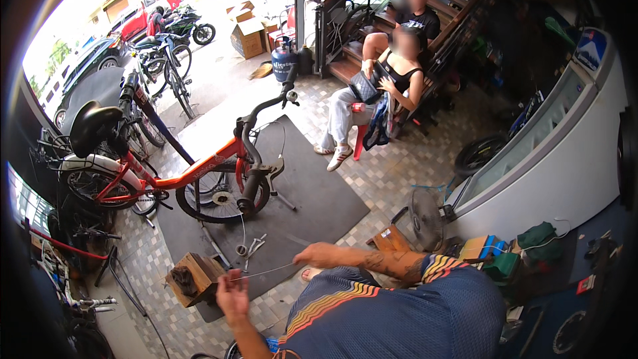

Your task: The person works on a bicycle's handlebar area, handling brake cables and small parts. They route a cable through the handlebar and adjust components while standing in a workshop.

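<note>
Pinching thin cable between part-curled hands; wooden box edge near left, broad mat ahead.

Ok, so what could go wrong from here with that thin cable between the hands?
The thin cable stretches between the left hand and the right hand; if one end slips, it might whip or nick a bare finger.

The silver tools lie loose on the dark mat, so a foot could catch them.

The dark rag on the wooden box sits close to the left hand, and a knock could send it down.
</note>
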`<action>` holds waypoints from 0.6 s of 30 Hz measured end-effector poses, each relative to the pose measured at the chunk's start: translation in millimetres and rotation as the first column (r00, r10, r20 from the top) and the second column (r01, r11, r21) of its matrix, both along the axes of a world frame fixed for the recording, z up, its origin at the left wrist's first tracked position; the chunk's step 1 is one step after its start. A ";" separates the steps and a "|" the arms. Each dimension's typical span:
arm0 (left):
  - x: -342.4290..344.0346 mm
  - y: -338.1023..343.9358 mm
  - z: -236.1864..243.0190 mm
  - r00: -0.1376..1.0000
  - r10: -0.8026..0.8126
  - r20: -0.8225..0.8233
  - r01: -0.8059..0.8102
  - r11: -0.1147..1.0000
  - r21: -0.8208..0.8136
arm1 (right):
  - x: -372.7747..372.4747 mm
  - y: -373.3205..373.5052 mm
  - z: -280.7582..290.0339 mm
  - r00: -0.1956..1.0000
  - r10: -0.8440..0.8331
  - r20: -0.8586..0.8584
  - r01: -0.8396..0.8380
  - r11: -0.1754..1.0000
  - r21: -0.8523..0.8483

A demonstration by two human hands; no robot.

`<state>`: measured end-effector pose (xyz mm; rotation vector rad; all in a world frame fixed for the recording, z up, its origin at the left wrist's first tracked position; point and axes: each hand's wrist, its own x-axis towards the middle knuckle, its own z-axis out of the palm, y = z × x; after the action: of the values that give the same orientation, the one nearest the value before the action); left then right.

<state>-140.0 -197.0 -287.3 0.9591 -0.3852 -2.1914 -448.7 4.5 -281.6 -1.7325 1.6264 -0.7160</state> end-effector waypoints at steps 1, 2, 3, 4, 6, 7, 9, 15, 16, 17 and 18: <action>21.1 -15.9 -1.4 0.997 0.071 -0.005 -0.071 0.997 0.003 | -18.1 16.8 -4.3 0.991 0.014 -0.130 -0.008 0.999 0.048; 43.2 -30.8 0.1 0.995 0.091 0.037 -0.088 0.992 -0.086 | -34.2 35.8 -7.8 0.984 -0.008 -0.179 0.020 0.997 0.069; 62.1 -44.5 2.5 0.981 0.192 0.027 -0.190 0.980 -0.068 | -52.1 53.7 -10.7 0.965 0.012 -0.260 0.038 0.982 0.187; 79.5 -55.6 5.9 0.968 0.252 -0.014 -0.253 0.964 -0.087 | -67.5 70.3 -14.0 0.955 0.009 -0.298 0.066 0.969 0.240; 106.7 -73.0 16.8 0.956 0.290 0.038 -0.276 0.939 -0.204 | -90.2 98.9 -23.1 0.921 0.018 -0.388 0.127 0.930 0.345; 116.4 -78.4 23.3 0.933 0.347 0.094 -0.320 0.920 -0.226 | -99.0 109.6 -29.7 0.905 0.016 -0.425 0.155 0.918 0.364; 126.9 -84.3 37.6 0.915 0.385 0.123 -0.328 0.884 -0.333 | -111.1 129.6 -46.6 0.876 0.016 -0.482 0.187 0.910 0.370; 108.1 -80.6 88.5 0.793 0.554 0.252 -0.372 0.769 -0.520 | -112.2 182.0 -105.2 0.776 0.123 -0.618 0.254 0.836 0.486; 99.4 -76.7 96.3 0.792 0.551 0.262 -0.354 0.765 -0.538 | -105.3 180.1 -109.6 0.745 0.160 -0.647 0.265 0.820 0.508; 90.6 -69.8 103.6 0.762 0.577 0.294 -0.362 0.756 -0.545 | -98.4 173.9 -109.0 0.712 0.230 -0.664 0.287 0.767 0.574; 75.2 -60.9 106.7 0.768 0.554 0.322 -0.322 0.768 -0.554 | -84.9 159.5 -105.1 0.670 0.290 -0.684 0.266 0.766 0.585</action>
<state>-64.8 -257.9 -180.5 1.1509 -0.7829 -1.3094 -533.5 164.0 -386.8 -1.5359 2.0295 0.6840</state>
